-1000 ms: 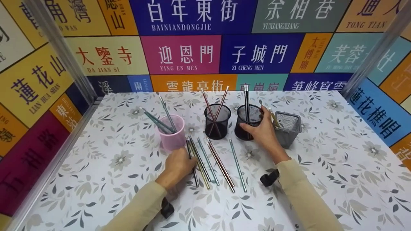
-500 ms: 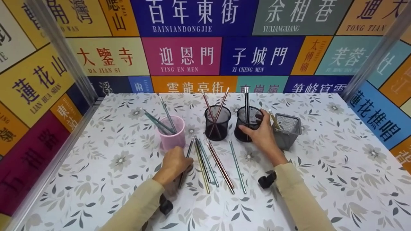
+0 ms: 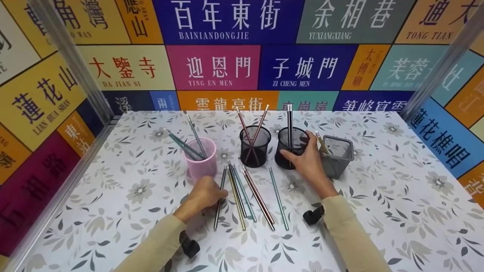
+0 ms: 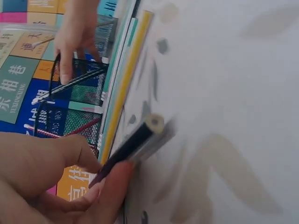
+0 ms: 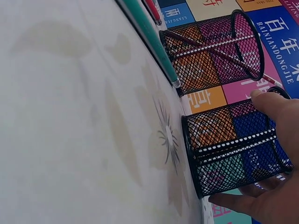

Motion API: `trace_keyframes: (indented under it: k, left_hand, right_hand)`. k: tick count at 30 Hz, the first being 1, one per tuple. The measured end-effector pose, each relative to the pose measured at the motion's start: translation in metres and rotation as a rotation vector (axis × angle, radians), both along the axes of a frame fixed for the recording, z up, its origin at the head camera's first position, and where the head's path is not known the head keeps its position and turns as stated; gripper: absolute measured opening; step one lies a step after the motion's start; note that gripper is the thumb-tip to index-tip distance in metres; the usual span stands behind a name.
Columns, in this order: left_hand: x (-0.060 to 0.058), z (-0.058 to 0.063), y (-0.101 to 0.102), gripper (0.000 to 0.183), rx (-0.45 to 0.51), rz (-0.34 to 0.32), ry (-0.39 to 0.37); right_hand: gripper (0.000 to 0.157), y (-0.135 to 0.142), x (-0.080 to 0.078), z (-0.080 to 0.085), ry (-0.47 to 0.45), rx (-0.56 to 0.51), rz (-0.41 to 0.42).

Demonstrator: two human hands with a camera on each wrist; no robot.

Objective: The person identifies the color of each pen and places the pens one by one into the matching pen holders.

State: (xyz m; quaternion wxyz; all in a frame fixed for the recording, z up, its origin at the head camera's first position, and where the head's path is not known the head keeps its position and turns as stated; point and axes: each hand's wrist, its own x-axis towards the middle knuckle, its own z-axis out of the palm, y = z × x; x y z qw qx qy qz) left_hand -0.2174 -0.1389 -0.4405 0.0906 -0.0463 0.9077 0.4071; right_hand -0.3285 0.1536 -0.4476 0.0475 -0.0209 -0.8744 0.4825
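My left hand point(image 3: 204, 194) pinches a dark pencil point(image 4: 133, 142) between thumb and fingers; its bare end points toward the left wrist camera. To its right on the tabletop lie several loose pencils: a gold one point(image 3: 238, 206), a dark striped one, teal ones and red-brown ones point(image 3: 259, 198). My right hand point(image 3: 312, 160) holds the rim and side of a round black mesh pencil cup point(image 5: 224, 154), in which black striped pencils point(image 3: 290, 124) stand. Beside it is a second black mesh cup point(image 3: 254, 160) with two crossed red pencils.
A pink cup point(image 3: 202, 166) with several teal pencils stands at the left, just beyond my left hand. On the right, a grey square mesh holder point(image 3: 336, 166) with a gold pencil is near my right wrist. A sign-covered wall point(image 3: 213, 66) rises behind the flowered tabletop point(image 3: 113, 211).
My left hand has drawn the dark pencil left, away from the loose pencils, swinging its near end leftward. The gold and dark striped pencils have shifted slightly. My right hand stays at its cup.
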Motion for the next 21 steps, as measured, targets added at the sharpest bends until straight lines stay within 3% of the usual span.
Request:
trace_keyframes:
  k: [5, 8, 13, 21]
  left_hand:
    - [-0.002, 0.014, 0.005, 0.008, 0.128, -0.024, -0.101]
    - [-0.004, 0.022, 0.013, 0.020, 0.159, -0.020, -0.120]
    - [-0.010, 0.035, 0.031, 0.028, 0.144, -0.085, -0.072]
    - [-0.023, 0.053, 0.064, 0.029, 0.090, -0.162, 0.084]
  right_hand:
    - [0.109, -0.001, 0.001, 0.000, -0.003, -0.014, -0.001]
    - [0.110, 0.000, 0.002, 0.001, -0.004, -0.012, -0.003]
    - [0.112, 0.000, 0.003, 0.003, -0.004, -0.001, -0.001]
    - [0.113, 0.000, 0.003, -0.002, -0.022, 0.000, 0.003]
